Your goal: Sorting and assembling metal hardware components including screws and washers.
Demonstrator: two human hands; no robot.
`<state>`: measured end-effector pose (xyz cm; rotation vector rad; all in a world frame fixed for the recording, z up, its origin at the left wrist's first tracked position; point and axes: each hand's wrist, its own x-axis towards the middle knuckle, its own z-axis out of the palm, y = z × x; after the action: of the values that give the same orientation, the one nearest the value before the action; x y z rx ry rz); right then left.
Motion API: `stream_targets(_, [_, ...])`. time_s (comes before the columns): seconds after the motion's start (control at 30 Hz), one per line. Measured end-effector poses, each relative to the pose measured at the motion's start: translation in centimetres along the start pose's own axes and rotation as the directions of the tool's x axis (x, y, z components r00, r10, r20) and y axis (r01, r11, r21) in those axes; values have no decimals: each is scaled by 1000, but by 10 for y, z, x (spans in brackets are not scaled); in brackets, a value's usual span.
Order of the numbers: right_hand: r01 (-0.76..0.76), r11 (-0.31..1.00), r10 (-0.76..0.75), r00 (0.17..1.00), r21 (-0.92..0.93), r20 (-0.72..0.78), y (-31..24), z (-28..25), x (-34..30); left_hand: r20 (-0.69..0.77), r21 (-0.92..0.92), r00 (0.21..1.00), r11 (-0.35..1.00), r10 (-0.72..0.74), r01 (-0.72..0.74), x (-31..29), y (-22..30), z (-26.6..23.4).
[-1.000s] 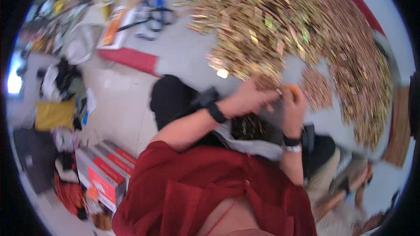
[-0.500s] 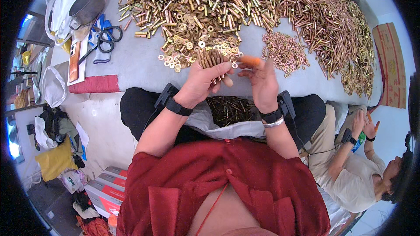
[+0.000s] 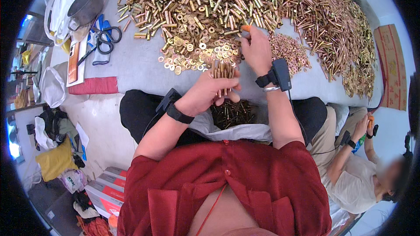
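Note:
My left hand (image 3: 210, 88) is closed around an upright bundle of thin brass-coloured metal rods (image 3: 224, 72), perhaps bolts. At the near edge of the heap of gold-coloured metal sleeves (image 3: 218, 0), my right hand (image 3: 257, 52) reaches in with its fingers apart. An orange cover (image 3: 246, 28) sits on one of its fingertips. Gold washers (image 3: 183, 54) lie loosely between the two hands and the heap. Right of my right hand is a small pile of pinkish nuts or rings (image 3: 291, 54). Below my hands, a white sack (image 3: 210, 126) in my lap holds many dark rods (image 3: 232, 113).
To the left lie black-handled scissors (image 3: 107, 39), a dark metal pot (image 3: 85, 6) and an orange phone-shaped item (image 3: 76, 63). A long heap of thin rods (image 3: 332, 30) runs along the right. A co-worker (image 3: 354, 170) sits at my right, beside a cardboard piece (image 3: 390, 65).
My right hand has moved away from the bundle, up and slightly right to the sleeve heap. My left hand has shifted a little right and nearer to me, still holding the rods.

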<state>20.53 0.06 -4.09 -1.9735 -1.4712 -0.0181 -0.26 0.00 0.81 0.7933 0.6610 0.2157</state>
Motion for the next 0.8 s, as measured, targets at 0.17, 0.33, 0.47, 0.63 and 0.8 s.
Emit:
stream_targets(0.17, [-46, 994, 43, 999, 104, 34, -12, -21, -13, -86, -52, 995, 997, 57, -61, 4, 1, -11])
stream_targets(0.33, [-171, 867, 104, 981, 469, 165, -26, -55, -35, -98, -18, 989, 993, 112, -114, 0, 7, -3])
stream_targets(0.47, [-59, 881, -13, 989, 470, 149, -34, -66, -48, -69, -131, 997, 991, 33, -41, 4, 3, -7])
stream_targets(0.63, [167, 937, -206, 974, 306, 98, -33, -68, -57, -79, -33, 996, 999, -35, 32, 4, 0, -7])
stream_targets(0.8, [263, 934, -289, 954, 241, 78, -37, -74, -62, -86, 89, 994, 994, -61, 69, 2, 1, -2])
